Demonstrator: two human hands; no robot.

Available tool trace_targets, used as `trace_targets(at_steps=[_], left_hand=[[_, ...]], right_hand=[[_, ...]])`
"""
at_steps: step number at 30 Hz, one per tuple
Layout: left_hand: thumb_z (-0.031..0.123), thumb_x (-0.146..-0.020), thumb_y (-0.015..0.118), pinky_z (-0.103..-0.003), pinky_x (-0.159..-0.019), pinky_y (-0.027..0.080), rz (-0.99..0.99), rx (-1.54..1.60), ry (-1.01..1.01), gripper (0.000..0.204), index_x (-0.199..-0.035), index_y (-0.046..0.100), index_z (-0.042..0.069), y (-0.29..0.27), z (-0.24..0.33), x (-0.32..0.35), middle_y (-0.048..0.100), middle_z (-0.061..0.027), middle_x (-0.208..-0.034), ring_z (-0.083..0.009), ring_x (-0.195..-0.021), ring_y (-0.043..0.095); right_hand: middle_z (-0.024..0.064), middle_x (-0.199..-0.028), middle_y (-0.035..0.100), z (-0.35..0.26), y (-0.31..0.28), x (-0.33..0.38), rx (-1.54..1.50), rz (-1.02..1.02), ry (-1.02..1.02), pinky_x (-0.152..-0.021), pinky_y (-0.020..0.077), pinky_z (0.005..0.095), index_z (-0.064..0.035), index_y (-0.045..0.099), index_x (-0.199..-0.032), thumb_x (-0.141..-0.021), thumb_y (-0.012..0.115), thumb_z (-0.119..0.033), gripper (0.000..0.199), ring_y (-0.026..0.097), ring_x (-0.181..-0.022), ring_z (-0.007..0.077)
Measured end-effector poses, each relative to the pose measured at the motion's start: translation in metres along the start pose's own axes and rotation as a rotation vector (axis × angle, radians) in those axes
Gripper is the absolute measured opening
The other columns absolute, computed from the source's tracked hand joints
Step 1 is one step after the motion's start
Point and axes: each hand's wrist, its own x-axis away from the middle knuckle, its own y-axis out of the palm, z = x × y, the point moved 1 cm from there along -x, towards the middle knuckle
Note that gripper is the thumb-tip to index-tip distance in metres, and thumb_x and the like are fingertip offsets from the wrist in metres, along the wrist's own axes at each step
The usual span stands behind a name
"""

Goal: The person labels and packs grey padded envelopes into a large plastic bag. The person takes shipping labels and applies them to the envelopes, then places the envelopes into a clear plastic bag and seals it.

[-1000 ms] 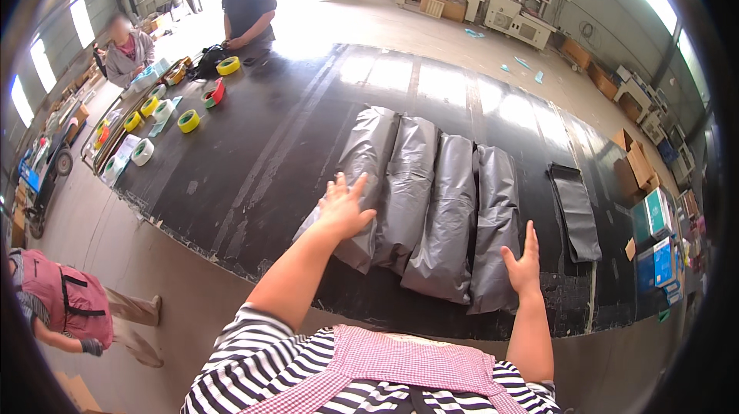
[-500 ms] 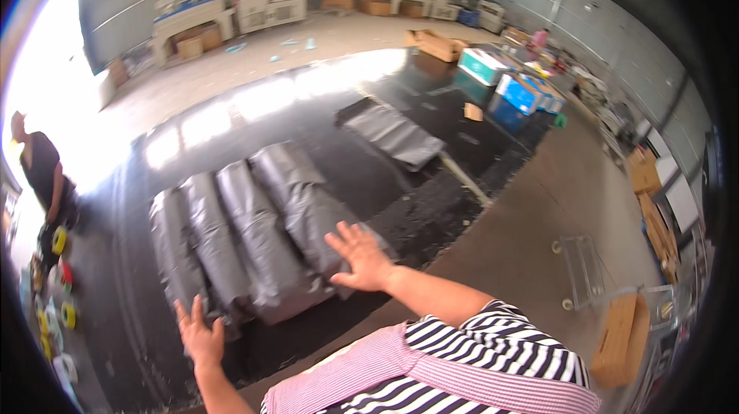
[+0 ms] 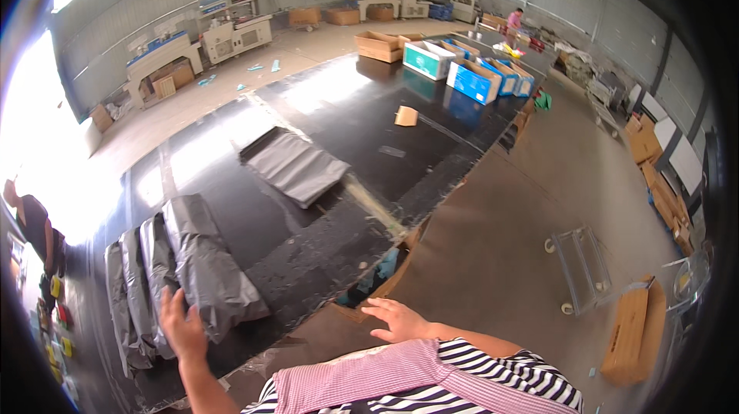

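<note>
Several long, folded grey sheets or bags [image 3: 212, 271] lie side by side on the left part of the large black table [image 3: 308, 248]. My left hand [image 3: 185, 329] is raised in front of them with its fingers apart, holding nothing; whether it touches the material cannot be told. Just off the table's near edge is my right hand [image 3: 400, 320], fingers stretched out and nothing in them. A flatter stack of the same grey material [image 3: 299, 167] rests farther along the table.
Blue cartons [image 3: 471, 81], a green-white box [image 3: 427, 60] and a brown carton [image 3: 377, 46] stand at the table's far end. A wheeled metal cart [image 3: 581, 268] and a tall cardboard box [image 3: 633, 329] are on the floor at right. Another person [image 3: 35, 225] stands at left.
The view has turned right, so the grey pieces appear farther left. My right hand has come off the grey material and moved toward the table edge. Both hands stay open.
</note>
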Motion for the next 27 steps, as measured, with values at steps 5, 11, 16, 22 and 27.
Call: trace_targets(at_steps=[5,11,16,22,27], left_hand=[[0.02,-0.085,0.067,-0.041,-0.11,0.042,-0.489,0.136,0.216,0.044,-0.127,0.065,0.011,0.17,0.17,-0.04,0.052,-0.0124,-0.147,-0.0327,-0.133,0.05],[0.004,-0.088,0.048,-0.042,-0.118,0.032,-0.496,-0.173,0.378,0.057,-0.145,0.043,0.001,0.336,0.281,-0.098,0.041,-0.0225,-0.153,-0.0349,-0.142,0.04],[0.011,-0.09,0.055,-0.044,-0.098,0.051,-0.588,-0.361,0.11,0.025,-0.11,0.068,0.002,0.417,0.266,-0.146,0.065,-0.0171,-0.12,-0.0335,-0.117,0.063],[0.012,-0.089,0.057,-0.04,-0.097,0.053,-0.769,-0.62,0.041,0.024,-0.103,0.076,0.006,0.435,0.351,-0.218,0.071,-0.0179,-0.115,-0.0303,-0.112,0.067],[0.008,-0.088,0.047,-0.047,-0.092,0.052,-0.55,-0.262,0.315,0.024,-0.104,0.065,0.005,0.504,0.555,-0.282,0.067,-0.0185,-0.114,-0.0366,-0.11,0.064]], right_hand=[[0.0188,-0.147,0.049,0.072,-0.077,0.084,-0.004,0.011,0.131,-0.114,0.0359,0.0444,-0.0094,0.055,-0.139,-0.089,0.07,-0.032,0.058,0.044,-0.137,0.0361],[0.0173,-0.144,0.052,0.113,-0.151,0.15,-0.101,0.21,0.426,-0.112,0.0393,0.0429,-0.0085,0.058,-0.136,-0.087,0.067,-0.029,0.054,0.049,-0.133,0.0353],[0.017,-0.142,0.054,0.186,-0.181,0.194,-0.164,0.232,0.527,-0.111,0.0409,0.041,-0.0082,0.057,-0.137,-0.089,0.07,-0.032,0.055,0.051,-0.132,0.0334],[0.0164,-0.14,0.055,0.268,-0.234,0.278,-0.191,0.37,1.012,-0.108,0.043,0.0405,-0.0069,0.055,-0.139,-0.091,0.068,-0.036,0.057,0.052,-0.13,0.0326],[0.0188,-0.149,0.045,0.319,-0.3,0.249,-0.468,0.258,1.15,-0.112,0.0403,0.0387,-0.0112,0.046,-0.148,-0.092,0.07,-0.036,0.066,0.046,-0.137,0.03]])
